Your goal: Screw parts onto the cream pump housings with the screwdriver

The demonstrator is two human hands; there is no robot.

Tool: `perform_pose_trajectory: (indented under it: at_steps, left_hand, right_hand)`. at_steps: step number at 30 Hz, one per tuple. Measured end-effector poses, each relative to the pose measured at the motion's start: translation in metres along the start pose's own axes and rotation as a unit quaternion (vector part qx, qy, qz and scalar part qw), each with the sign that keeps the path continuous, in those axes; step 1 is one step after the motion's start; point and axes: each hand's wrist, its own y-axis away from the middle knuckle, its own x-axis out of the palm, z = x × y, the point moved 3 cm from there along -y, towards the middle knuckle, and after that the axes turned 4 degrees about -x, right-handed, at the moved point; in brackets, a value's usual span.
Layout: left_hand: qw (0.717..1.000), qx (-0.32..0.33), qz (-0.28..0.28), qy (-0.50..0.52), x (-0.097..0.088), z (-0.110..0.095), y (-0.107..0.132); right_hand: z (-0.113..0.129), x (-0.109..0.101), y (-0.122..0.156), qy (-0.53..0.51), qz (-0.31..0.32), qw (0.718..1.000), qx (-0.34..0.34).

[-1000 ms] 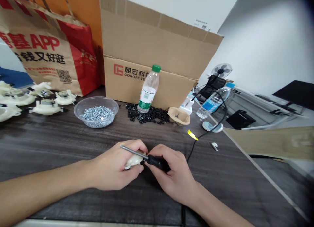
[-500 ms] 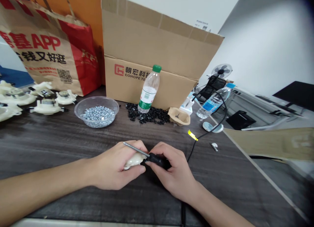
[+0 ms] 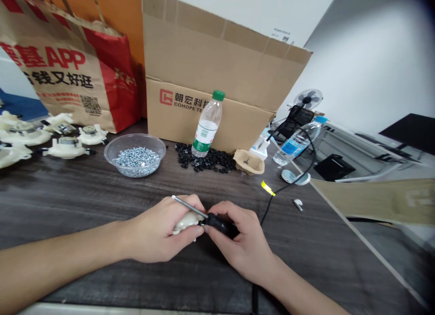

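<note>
Grips a cream plastic housing (image 3: 185,222) in the left hand (image 3: 159,235), with the thumb along the near side and the fingers curled over the far side, above the dark wood-grain table (image 3: 118,278) toward its near edge. Holds a black-handled screwdriver (image 3: 217,222) in the right hand (image 3: 243,244), with the handle tucked against the palm and the steel shaft slanting up and left across the left hand. Has both thumbs close together at a small black piece on the housing's right end; cannot tell the exact contact there. Faces, farther back, a clear plastic bowl (image 3: 110,160) of silvery screws (image 3: 139,158), a heap of small black plastic pieces (image 3: 219,162) around a green-capped bottle (image 3: 205,129), and a brown dish (image 3: 248,170). Includes, at far left, more cream housings (image 3: 68,149) before a printed paper bag (image 3: 61,79).
</note>
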Motion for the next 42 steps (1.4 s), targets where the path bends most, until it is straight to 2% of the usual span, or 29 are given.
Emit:
perform_pose_trajectory:
  at_steps: [13,19,23,42]
  left_hand:
    - [0.999,0.026,0.014,0.023,-0.0032,-0.0021,0.0008]
    - [0.997,0.037,0.038,0.063,-0.0081,-0.0056,0.0022]
    - [0.998,0.026,0.026,0.051,-0.0071,-0.0052,0.0019]
    - [1.000,-0.004,0.012,0.020,-0.0010,-0.0001,0.0007]
  right_hand:
    - [-0.0007,-0.0010,0.0006,0.018,-0.015,0.999,-0.025]
    - [-0.0014,0.0015,0.0028,0.003,0.011,1.000,0.004]
    - [0.0001,0.0022,0.0027,-0.005,0.022,1.000,0.008]
    - [0.0024,0.0014,0.0013,0.016,0.001,0.999,-0.039]
